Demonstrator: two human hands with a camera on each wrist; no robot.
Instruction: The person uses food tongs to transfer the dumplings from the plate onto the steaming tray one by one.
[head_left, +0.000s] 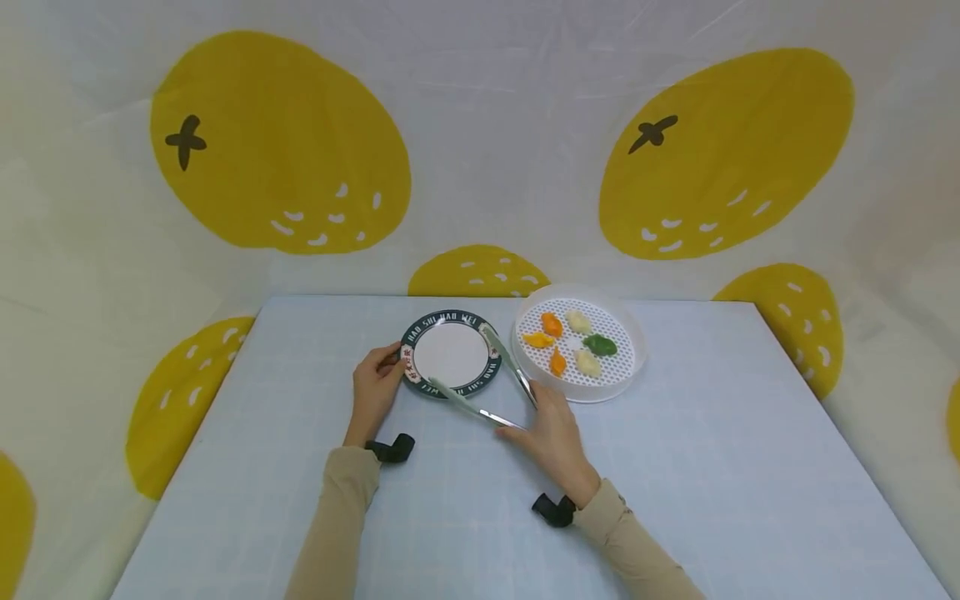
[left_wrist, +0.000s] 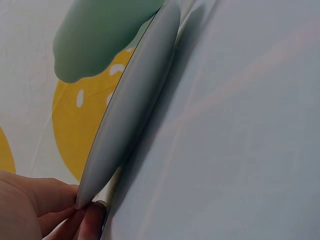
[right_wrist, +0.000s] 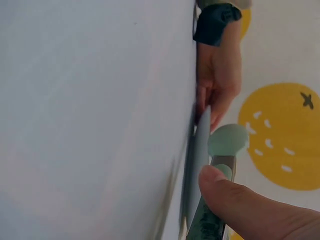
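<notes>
Draped behind and to both sides of the hands, a pale backdrop point(head_left: 495, 150) printed with big yellow lemons. Below it, carrying everything, a light blue bench point(head_left: 712, 467) with a faint grid.

Just beyond the right grip point(head_left: 551, 433), a round white perforated steamer tray point(head_left: 633, 367) holding dumplings: three orange ones point(head_left: 546, 337) toward its left half, two pale ones point(head_left: 579, 321) in the middle, one green one point(head_left: 600, 344) to the right of those.

Between the two grips, a round plate point(head_left: 450, 353) with a white centre and a dark green lettered rim, flat on the bench, just left of the tray. At its left edge, the left grip point(head_left: 375, 392), thumb and fingertips pinching the rim; in the left wrist view, seen edge-on, fingertips point(left_wrist: 90, 220) under and against the plate's edge point(left_wrist: 132, 105).

Spreading from the right grip up and to the left, a pair of metal tongs point(head_left: 495, 392) with pale green tips, arms wide apart in a V: one arm over the plate's near rim, the other along its right edge beside the tray. Hinge end clasped in the right grip, fingers curled about it; in the right wrist view, thumb point(right_wrist: 220, 185) pressed on a green-patterned tong arm point(right_wrist: 210, 220), a green tip point(right_wrist: 228, 141) just beyond.

Smallest, a black wrist strap point(head_left: 392, 448) behind the left grip, another point(head_left: 553, 508) behind the right, at the cuffs of beige sleeves point(head_left: 337, 517).
</notes>
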